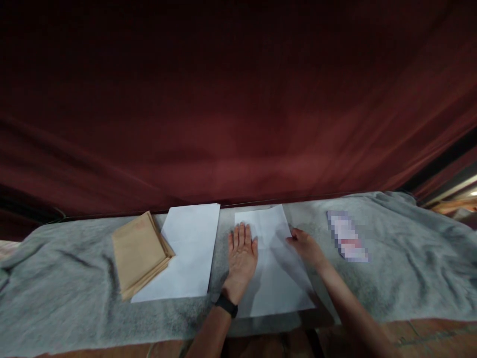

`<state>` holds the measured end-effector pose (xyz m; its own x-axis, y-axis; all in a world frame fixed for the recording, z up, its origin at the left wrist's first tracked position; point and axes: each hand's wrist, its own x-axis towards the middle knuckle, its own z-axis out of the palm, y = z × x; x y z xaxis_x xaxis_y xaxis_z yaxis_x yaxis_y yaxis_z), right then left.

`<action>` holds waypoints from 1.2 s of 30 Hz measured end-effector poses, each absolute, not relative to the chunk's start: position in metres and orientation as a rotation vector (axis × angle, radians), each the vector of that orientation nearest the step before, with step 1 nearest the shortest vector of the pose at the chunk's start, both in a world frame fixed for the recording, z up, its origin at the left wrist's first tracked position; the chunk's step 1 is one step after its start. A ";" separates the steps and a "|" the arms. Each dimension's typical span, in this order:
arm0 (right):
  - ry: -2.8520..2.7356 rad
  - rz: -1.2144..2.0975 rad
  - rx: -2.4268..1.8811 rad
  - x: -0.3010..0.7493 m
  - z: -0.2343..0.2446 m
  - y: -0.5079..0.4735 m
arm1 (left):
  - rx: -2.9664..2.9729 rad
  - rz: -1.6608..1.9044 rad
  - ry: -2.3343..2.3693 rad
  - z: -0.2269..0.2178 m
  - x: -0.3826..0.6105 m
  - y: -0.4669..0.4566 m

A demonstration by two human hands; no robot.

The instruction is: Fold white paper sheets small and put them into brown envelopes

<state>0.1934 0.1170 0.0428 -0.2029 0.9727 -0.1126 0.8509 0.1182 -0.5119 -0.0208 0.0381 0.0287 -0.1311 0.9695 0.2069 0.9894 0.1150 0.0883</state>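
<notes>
A white sheet of paper [274,283] with faint crease lines lies in front of me on the grey cloth. My left hand [243,251] rests palm down over its left edge, fingers stretched out, with a black band on the wrist. At the sheet's right edge, my right hand [305,246] pinches the paper between thumb and fingers, and that edge looks slightly raised. To the left is a stack of white paper [190,248]. Brown paper envelopes [137,251] are piled partly on top of that stack's left side.
Grey cloth [74,298] with folds covers the long table. A blurred-out, pinkish-purple flat item [348,238] lies to the right. Behind the table hangs a dark red curtain [238,124]. Brown flooring [428,333] shows below the near edge.
</notes>
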 end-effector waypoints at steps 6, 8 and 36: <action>-2.192 0.656 -1.857 0.193 0.045 0.114 | -2.182 -0.368 -2.213 0.023 0.005 0.046; -2.201 0.606 -1.913 0.194 0.046 0.111 | -2.210 -0.355 -2.211 0.021 0.004 0.049; -2.340 0.107 -1.483 0.112 0.007 0.120 | -2.094 -0.283 -2.288 0.025 -0.029 0.083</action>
<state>0.1124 0.1198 0.0074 -0.3794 0.8866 0.2648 0.8587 0.4439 -0.2560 -0.0286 0.0832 0.0247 -0.0954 0.9852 0.1423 0.9902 0.0792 0.1153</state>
